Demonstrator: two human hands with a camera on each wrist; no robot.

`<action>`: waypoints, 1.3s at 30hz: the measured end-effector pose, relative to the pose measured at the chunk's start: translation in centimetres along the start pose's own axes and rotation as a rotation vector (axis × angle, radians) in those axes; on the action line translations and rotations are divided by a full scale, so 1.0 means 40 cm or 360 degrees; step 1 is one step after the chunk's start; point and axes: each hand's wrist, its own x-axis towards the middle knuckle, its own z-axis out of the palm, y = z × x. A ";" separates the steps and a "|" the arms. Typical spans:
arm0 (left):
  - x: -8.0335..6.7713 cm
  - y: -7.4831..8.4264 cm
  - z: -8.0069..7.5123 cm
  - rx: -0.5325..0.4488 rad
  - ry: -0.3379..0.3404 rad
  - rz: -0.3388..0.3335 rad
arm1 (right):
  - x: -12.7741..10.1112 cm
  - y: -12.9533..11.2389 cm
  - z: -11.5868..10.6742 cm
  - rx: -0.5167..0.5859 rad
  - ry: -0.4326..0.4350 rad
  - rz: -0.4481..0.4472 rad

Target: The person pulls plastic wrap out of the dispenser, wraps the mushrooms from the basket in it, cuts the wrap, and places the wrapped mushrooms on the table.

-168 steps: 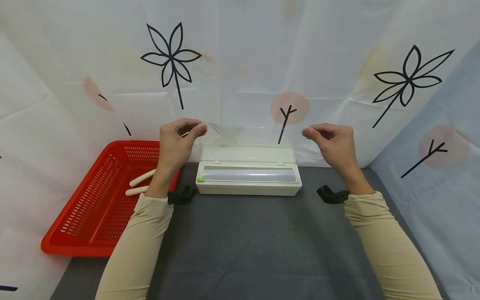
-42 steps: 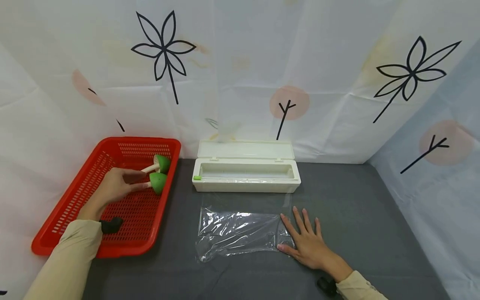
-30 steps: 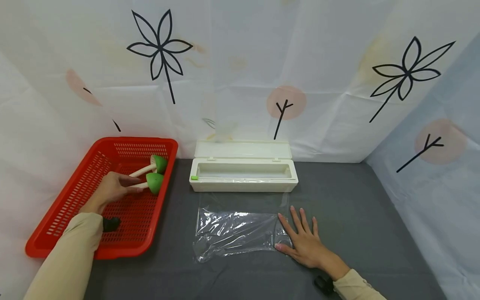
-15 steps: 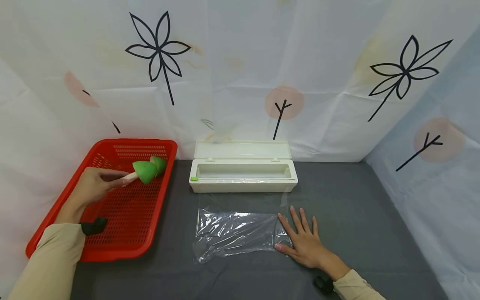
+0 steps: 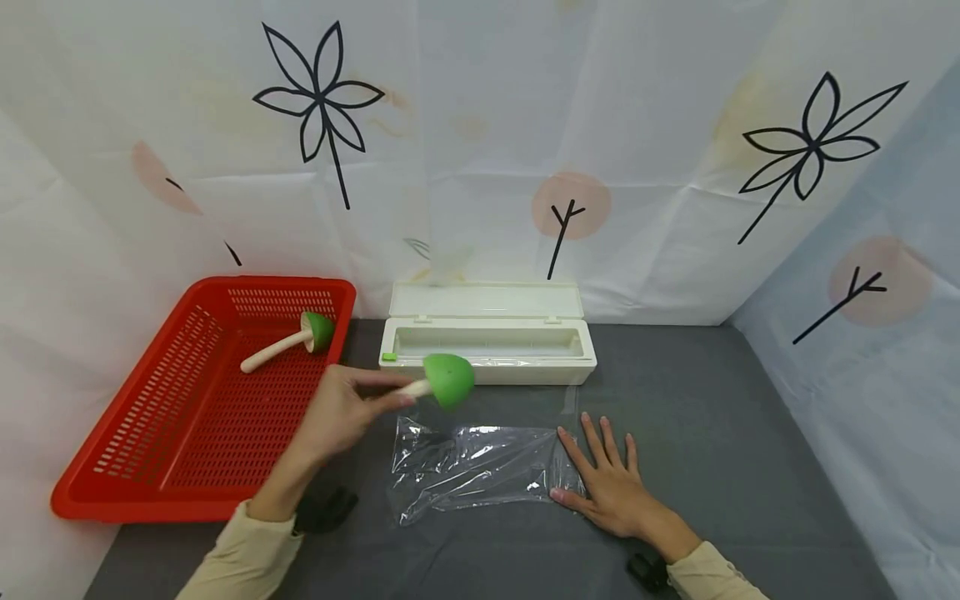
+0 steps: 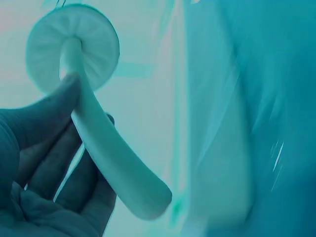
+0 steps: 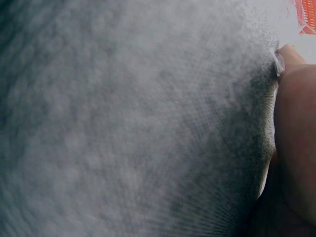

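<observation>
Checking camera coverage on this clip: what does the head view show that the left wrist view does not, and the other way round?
Only the head view shows the red basket with a second toy mushroom in it, the open white dispenser box, the clear film sheet on the dark table, and the right hand lying flat on the film's edge. Only the left wrist view shows the pale gilled underside of the held mushroom's cap. Both show the left hand holding the green-capped mushroom by its stem.

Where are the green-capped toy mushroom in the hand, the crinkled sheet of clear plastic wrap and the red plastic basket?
green-capped toy mushroom (image 5: 448, 380), head view, on its green cap.
crinkled sheet of clear plastic wrap (image 5: 480, 467), head view, on its middle.
red plastic basket (image 5: 150, 496), head view, on its near rim.
</observation>
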 end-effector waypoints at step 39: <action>-0.116 -0.126 0.188 0.0434 -0.0274 0.0105 | -0.021 0.021 -0.061 0.0287 0.0295 -0.0542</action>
